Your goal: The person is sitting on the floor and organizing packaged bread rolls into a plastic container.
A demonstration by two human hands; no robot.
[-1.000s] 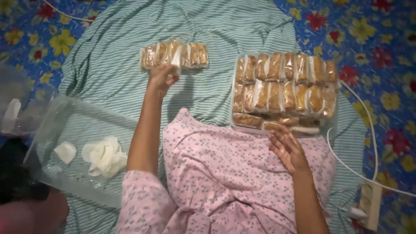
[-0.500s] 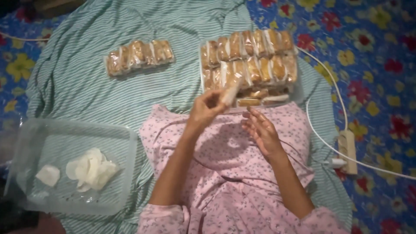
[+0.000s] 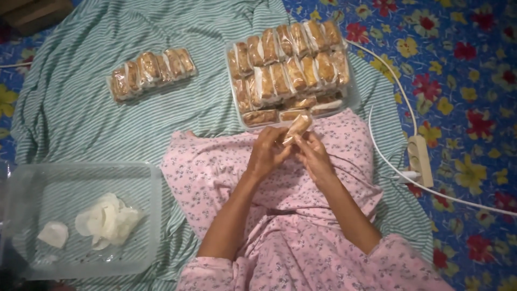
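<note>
Both hands [image 3: 291, 153] now gripping wrapped snack [image 3: 298, 127]

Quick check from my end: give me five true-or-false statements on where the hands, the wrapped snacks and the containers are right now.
1. Both hands hold one wrapped snack between them. True: the left hand and the right hand meet on it above the lap.
2. The big tray of wrapped snacks sits on the blue floral mat. False: it rests on the green striped cloth.
3. A separate short row of wrapped snacks lies to the left of the tray. True.
4. The clear plastic tub is full of wrapped snacks. False: it holds only a few white pieces.
5. The white power strip lies inside the tub. False: it lies on the floral mat at the right.
</note>
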